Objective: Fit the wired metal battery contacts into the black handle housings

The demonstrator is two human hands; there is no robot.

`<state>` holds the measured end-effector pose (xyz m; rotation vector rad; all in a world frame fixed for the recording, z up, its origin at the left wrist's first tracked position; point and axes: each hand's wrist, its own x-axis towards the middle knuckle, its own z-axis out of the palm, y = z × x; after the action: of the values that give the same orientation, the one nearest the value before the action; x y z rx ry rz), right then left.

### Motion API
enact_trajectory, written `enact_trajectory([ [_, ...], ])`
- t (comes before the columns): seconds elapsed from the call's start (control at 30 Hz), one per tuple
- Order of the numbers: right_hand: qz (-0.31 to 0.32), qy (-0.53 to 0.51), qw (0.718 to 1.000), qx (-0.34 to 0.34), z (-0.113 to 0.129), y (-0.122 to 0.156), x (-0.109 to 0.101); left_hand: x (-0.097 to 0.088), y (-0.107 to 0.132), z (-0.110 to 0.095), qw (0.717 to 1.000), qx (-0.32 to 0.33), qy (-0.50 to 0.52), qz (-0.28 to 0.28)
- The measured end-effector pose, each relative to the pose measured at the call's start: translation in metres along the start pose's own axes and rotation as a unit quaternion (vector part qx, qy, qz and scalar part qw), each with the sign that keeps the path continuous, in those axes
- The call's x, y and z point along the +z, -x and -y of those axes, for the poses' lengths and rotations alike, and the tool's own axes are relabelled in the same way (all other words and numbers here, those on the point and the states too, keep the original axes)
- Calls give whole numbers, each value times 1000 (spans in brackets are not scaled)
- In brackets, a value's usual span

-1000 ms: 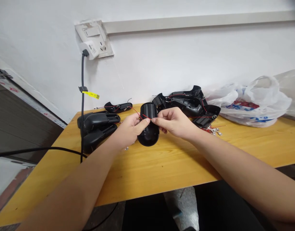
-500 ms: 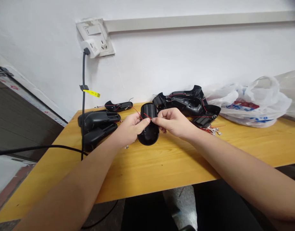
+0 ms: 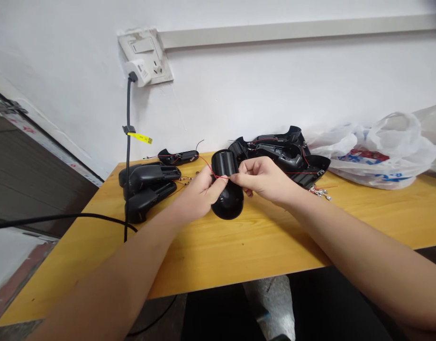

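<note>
My left hand [image 3: 200, 193] is closed around a black oval plastic shell [image 3: 228, 192], holding it just above the wooden table [image 3: 239, 246] with its hollow side up. A thin red wire [image 3: 208, 166] runs over the shell's open side. My right hand [image 3: 262, 179] pinches that wire between thumb and forefinger at the shell's right rim. Both hands meet at the shell, near the table's middle.
Black handle-shaped housings [image 3: 147, 183] lie at the left, and a small black part with wires [image 3: 178, 156] behind them. A pile of black shells [image 3: 285, 154] sits behind my hands, small metal terminals [image 3: 321, 192] beside it. White plastic bags [image 3: 377, 149] lie right. A black cable [image 3: 127, 156] hangs from the wall socket [image 3: 145, 54].
The view has shifted slightly, so hands and shell sit a little further right. The grip on the shell and the pinch on the red wire are unchanged.
</note>
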<state>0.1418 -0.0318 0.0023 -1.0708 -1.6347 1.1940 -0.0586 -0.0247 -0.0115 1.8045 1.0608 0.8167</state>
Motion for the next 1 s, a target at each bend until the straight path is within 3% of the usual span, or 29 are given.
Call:
enact_trajectory([
  [0.23,45,-3,998,48,10,2,-4,5,4,-7,997,70,-17,-5],
  [0.43,72,4,997,37,1,3,-2,3,6,-9,998,14,51,21],
  [0.53,93,15,995,15,0,7,0,2,6,-8,997,0,77,7],
  [0.77,70,65,994,-44,-8,6,4,4,5,-5,995,0,95,-26],
  [0.9,55,65,993,-78,-9,5,3,5,3,-6,980,-19,197,-20],
  [1.0,34,14,995,-90,-1,6,-1,3,3,-14,952,-24,303,40],
])
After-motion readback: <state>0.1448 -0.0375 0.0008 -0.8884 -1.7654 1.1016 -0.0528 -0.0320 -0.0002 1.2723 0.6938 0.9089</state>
